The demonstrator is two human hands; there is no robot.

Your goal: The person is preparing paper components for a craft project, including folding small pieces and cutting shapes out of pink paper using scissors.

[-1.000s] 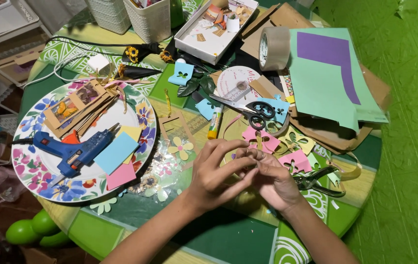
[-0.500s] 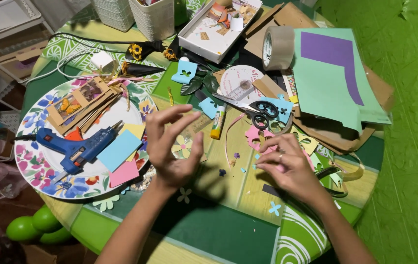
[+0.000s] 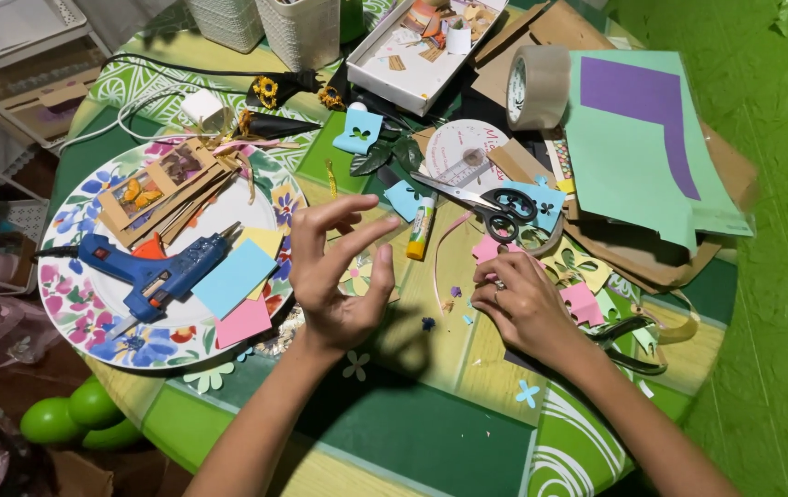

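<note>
My left hand [image 3: 339, 276] hovers over the round table with fingers spread and holds nothing; it is beside the floral plate [image 3: 72, 216]. My right hand [image 3: 523, 299] rests on the tabletop with fingers bent down among small paper cut-outs, close to a pink paper piece [image 3: 489, 248]; whether it pinches something I cannot tell. Black-handled scissors [image 3: 486, 201] lie just beyond it, and a yellow glue stick [image 3: 422, 228] lies between the two hands. A blue glue gun [image 3: 150, 267] lies on the plate.
Blue and pink paper squares [image 3: 233, 290] and cardboard frames [image 3: 164, 189] sit on the plate. A tape roll [image 3: 537, 87], green and purple sheets [image 3: 643, 138], a white box [image 3: 412, 46] and white baskets [image 3: 297, 28] stand at the back. Pliers [image 3: 633, 336] lie at right.
My hands, joined together a second ago, have come apart. The left hand lifted and spread open toward the plate; the right hand dropped to the table among the paper pieces.
</note>
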